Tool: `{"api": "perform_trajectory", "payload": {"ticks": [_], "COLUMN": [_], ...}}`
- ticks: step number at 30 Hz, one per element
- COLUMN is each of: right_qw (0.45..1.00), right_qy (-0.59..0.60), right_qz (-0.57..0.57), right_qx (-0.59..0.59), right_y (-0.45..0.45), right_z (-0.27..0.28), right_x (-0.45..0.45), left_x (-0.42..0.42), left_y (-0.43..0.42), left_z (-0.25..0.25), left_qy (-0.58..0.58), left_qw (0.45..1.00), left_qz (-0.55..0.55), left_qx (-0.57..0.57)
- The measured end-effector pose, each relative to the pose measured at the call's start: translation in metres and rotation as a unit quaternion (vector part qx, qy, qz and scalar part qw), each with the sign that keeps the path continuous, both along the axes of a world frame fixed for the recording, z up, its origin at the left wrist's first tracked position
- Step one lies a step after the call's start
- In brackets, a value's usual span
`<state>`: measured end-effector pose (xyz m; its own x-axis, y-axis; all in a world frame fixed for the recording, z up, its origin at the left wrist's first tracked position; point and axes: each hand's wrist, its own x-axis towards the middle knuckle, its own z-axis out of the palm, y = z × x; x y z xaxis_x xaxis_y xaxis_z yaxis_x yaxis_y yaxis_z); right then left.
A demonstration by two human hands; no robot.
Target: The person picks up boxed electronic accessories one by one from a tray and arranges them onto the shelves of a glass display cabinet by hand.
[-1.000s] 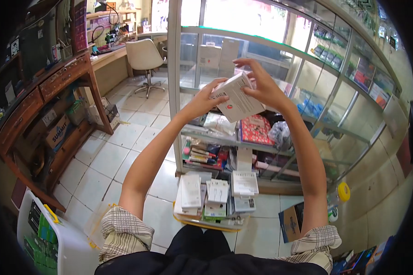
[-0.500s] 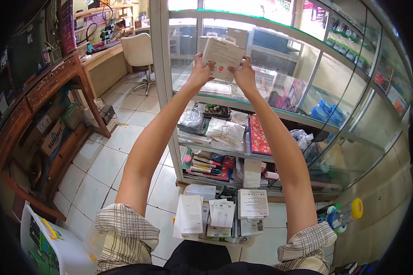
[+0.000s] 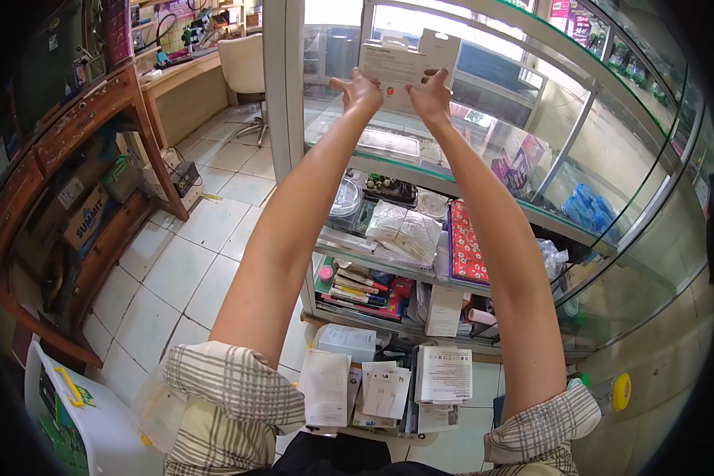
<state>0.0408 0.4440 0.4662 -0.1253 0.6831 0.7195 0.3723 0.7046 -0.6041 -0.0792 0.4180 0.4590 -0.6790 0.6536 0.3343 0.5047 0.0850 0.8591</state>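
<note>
A pale box [image 3: 393, 63] with printed text and a small red-and-green round mark stands upright in the upper part of the glass display cabinet. My left hand [image 3: 362, 94] is at its lower left edge, fingers spread, one pointing out to the left. At the lower right of the box, my right hand [image 3: 431, 98] has its thumb near the front face and its fingers stretched apart by the edge. Both hands look open. Behind it, slightly right, another pale box with a hanging tab [image 3: 443, 49] shows partly.
Below my arms, a stack of small packaged boxes [image 3: 444, 374] sits in front of the cabinet. Lower glass shelves hold plastic-wrapped packets [image 3: 404, 230] and a red flowered item [image 3: 468, 246]. A white bin [image 3: 95, 420] is at lower left, a wooden bench [image 3: 87, 127] at left, a chair [image 3: 242, 67] behind.
The box has gone from tilted to more upright, in line with the box behind it. My fingers have spread from their grip on its sides. The view has shifted and come closer to the cabinet.
</note>
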Motion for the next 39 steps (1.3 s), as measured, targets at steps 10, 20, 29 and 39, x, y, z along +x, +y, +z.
{"api": "perform_trajectory", "payload": {"ticks": [10,20,29,39], "right_qw": [0.993,0.983,0.993,0.981], "right_qy": [-0.011,-0.116,-0.12,-0.111], "right_qz": [0.054,0.076,-0.019,0.054], "right_qx": [-0.104,-0.123,0.002,0.15], "right_y": [0.054,0.044,-0.05,-0.274], "right_z": [0.0,0.003,0.013,-0.029], "right_x": [-0.016,-0.022,0.015,0.18], "left_x": [-0.007,-0.015,0.041,0.107], "left_y": [0.025,0.027,-0.062,-0.283], "left_z": [0.009,0.006,0.009,-0.044], "left_qy": [0.022,0.112,0.101,0.181], "left_qw": [0.997,0.981,0.979,0.894], "left_qz": [-0.03,-0.111,-0.167,-0.379], "left_qx": [-0.064,-0.113,0.053,0.159]}}
